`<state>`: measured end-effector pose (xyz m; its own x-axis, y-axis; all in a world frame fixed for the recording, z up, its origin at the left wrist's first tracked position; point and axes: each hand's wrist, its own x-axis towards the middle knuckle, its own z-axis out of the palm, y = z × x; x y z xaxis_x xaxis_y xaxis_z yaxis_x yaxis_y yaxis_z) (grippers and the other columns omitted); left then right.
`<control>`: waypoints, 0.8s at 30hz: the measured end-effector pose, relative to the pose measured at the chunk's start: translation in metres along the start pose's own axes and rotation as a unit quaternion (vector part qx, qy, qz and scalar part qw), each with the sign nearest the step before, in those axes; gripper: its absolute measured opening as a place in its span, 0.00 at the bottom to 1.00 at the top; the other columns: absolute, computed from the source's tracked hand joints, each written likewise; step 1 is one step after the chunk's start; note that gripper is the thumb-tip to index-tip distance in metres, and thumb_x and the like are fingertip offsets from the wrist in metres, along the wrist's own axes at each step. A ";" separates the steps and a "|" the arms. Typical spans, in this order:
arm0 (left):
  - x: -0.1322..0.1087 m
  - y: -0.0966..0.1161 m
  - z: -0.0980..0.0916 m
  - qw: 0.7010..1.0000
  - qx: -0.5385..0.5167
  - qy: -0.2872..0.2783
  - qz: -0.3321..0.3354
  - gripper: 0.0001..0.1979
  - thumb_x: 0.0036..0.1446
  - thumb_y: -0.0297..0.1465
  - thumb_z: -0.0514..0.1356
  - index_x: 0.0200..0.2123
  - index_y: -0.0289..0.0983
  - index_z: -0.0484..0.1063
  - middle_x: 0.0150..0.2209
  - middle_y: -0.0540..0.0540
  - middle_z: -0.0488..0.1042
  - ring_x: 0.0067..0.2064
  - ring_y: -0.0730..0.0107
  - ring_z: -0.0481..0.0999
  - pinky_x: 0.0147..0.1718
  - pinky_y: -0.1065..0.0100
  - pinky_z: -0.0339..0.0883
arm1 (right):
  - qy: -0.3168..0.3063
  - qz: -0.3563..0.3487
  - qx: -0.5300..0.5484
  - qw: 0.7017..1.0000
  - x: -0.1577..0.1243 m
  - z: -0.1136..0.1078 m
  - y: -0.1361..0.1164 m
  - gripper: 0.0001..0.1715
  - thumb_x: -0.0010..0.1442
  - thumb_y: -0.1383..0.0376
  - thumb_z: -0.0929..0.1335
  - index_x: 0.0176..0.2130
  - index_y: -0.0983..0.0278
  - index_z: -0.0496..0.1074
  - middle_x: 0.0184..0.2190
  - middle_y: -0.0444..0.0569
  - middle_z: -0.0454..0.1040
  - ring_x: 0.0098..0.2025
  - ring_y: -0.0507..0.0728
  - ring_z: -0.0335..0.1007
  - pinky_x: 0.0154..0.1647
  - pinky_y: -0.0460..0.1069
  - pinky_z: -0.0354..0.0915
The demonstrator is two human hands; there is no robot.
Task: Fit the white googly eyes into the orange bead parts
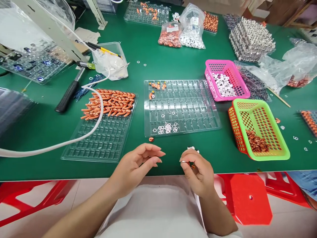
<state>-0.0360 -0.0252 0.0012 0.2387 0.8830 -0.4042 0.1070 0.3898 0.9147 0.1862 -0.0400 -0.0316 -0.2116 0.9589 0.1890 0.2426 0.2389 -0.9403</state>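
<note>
Head view: at the green bench's near edge, fingers of the right hand pinch a metal ring, the left hand spread and empty alongside, the clear tray just ahead within easy reach.

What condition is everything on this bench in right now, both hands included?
left hand: open, holding nothing.
right hand: pinched on a small silver ring.
left tray: far half heaped with orange parts, near half empty.
middle tray: mostly empty, loose white rings near front.
pink basket: partly filled with white pieces.
green basket: brown rings piled in near corner.
hammer: lying flat.
</note>
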 end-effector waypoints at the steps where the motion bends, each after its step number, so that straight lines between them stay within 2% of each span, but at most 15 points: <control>1: -0.002 0.000 -0.004 1.000 0.011 0.015 0.004 0.09 0.62 0.33 0.59 0.44 0.37 0.71 0.45 0.42 0.79 0.41 0.66 0.79 0.40 0.66 0.75 | 0.005 0.004 0.014 1.000 0.000 0.001 0.001 0.06 0.63 0.70 0.63 0.37 0.60 0.68 0.30 0.48 0.70 0.34 0.56 0.68 0.36 0.53 0.65; 6: -0.008 0.000 -0.023 0.989 0.105 0.095 0.039 0.08 0.62 0.34 0.58 0.40 0.37 0.74 0.41 0.44 0.80 0.41 0.65 0.79 0.40 0.67 0.73 | 0.026 0.018 0.040 0.999 0.001 0.005 0.004 0.07 0.63 0.70 0.63 0.36 0.60 0.68 0.30 0.48 0.69 0.35 0.57 0.67 0.37 0.53 0.63; 11: -0.008 -0.005 -0.039 0.938 0.293 0.164 0.090 0.09 0.62 0.34 0.57 0.43 0.40 0.75 0.40 0.46 0.79 0.38 0.67 0.77 0.39 0.68 0.70 | 0.008 0.032 0.051 0.998 0.004 0.006 0.004 0.07 0.64 0.70 0.64 0.36 0.59 0.69 0.29 0.46 0.69 0.34 0.56 0.66 0.37 0.52 0.62; 15: -0.001 -0.007 -0.042 0.904 0.386 0.145 0.117 0.09 0.62 0.32 0.56 0.44 0.38 0.73 0.41 0.45 0.77 0.39 0.66 0.76 0.35 0.68 0.69 | -0.015 0.030 0.041 0.999 0.003 0.002 0.004 0.08 0.63 0.72 0.65 0.38 0.58 0.70 0.31 0.46 0.70 0.34 0.55 0.66 0.38 0.52 0.62; 21: 0.004 -0.007 -0.040 0.901 0.421 0.080 0.072 0.10 0.62 0.32 0.56 0.45 0.39 0.73 0.41 0.46 0.75 0.38 0.66 0.76 0.37 0.66 0.69 | -0.011 0.021 0.040 0.999 -0.005 -0.004 0.010 0.10 0.62 0.73 0.66 0.40 0.59 0.71 0.33 0.47 0.71 0.36 0.55 0.68 0.39 0.52 0.64; 24: 0.007 -0.009 -0.039 0.896 0.436 0.062 0.059 0.09 0.61 0.29 0.57 0.44 0.39 0.73 0.41 0.47 0.75 0.39 0.66 0.76 0.38 0.65 0.68 | -0.029 0.032 0.030 0.999 -0.006 -0.003 0.012 0.10 0.62 0.73 0.66 0.41 0.59 0.71 0.34 0.47 0.71 0.36 0.55 0.68 0.36 0.50 0.64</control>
<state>-0.0729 -0.0127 -0.0101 0.1938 0.9480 -0.2525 0.8141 -0.0118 0.5807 0.1929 -0.0427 -0.0432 -0.2522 0.9611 0.1128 0.1998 0.1658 -0.9657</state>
